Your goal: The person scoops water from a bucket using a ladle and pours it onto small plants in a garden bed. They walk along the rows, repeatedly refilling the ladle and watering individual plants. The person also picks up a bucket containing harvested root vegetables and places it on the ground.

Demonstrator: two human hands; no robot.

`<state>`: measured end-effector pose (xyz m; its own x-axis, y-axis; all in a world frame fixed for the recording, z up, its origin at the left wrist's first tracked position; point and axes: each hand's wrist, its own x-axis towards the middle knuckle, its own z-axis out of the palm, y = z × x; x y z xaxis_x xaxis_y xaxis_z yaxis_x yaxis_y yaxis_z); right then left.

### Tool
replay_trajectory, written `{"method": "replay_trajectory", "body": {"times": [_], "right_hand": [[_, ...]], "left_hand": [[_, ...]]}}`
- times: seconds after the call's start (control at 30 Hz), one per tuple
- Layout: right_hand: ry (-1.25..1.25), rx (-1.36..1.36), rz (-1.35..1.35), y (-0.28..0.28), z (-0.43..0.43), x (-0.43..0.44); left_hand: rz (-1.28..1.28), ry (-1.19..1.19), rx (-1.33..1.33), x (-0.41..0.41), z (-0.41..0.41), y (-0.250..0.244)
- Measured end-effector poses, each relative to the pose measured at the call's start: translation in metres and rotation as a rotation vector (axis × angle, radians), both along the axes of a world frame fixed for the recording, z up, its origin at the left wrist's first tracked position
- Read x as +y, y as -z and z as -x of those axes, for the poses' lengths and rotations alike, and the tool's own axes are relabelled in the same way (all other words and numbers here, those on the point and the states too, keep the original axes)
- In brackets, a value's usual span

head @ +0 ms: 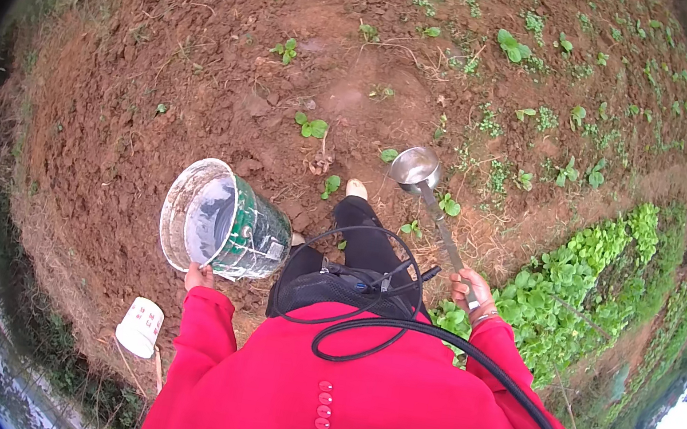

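Note:
My left hand (199,276) grips the near rim of a green, dirt-streaked bucket (259,235). Water (212,214) with a bright reflection shows inside the bucket. In my right hand (471,290) is the long flat handle of a metal ladle (442,227). The ladle's round bowl (417,167) is over the soil ahead of my shoe, near a small leafy seedling (449,205); I cannot tell whether it touches the ground. No liquid is plain in the bowl.
Scattered seedlings (311,126) grow in reddish-brown soil (125,146). Dense leafy greens (546,294) stand to my right. A white pail (140,326) with red markings sits at lower left, near sticks. A black cable (494,370) loops across my red top and waist.

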<state>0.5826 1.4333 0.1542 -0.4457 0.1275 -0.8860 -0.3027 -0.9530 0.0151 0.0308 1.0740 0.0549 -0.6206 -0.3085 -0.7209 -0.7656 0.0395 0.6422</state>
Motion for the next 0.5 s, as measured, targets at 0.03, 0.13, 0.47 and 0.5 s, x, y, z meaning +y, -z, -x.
{"method": "replay_trajectory", "body": {"times": [0.03,0.13,0.47,0.5], "right_hand": [[0.019,-0.012,0.013,0.0,0.004,-0.001],[0.025,0.035,0.01,-0.004,0.019,0.004],[-0.341,-0.096,-0.192,0.019,0.106,0.026],[-0.376,-0.096,-0.234,0.025,0.118,0.027]], "left_hand": [[0.045,-0.031,-0.028,0.003,-0.001,-0.002],[0.025,-0.038,-0.049,0.006,-0.003,-0.011],[0.095,0.197,0.076,-0.066,-0.002,-0.016],[0.095,0.194,0.089,-0.073,-0.001,-0.014]]}}
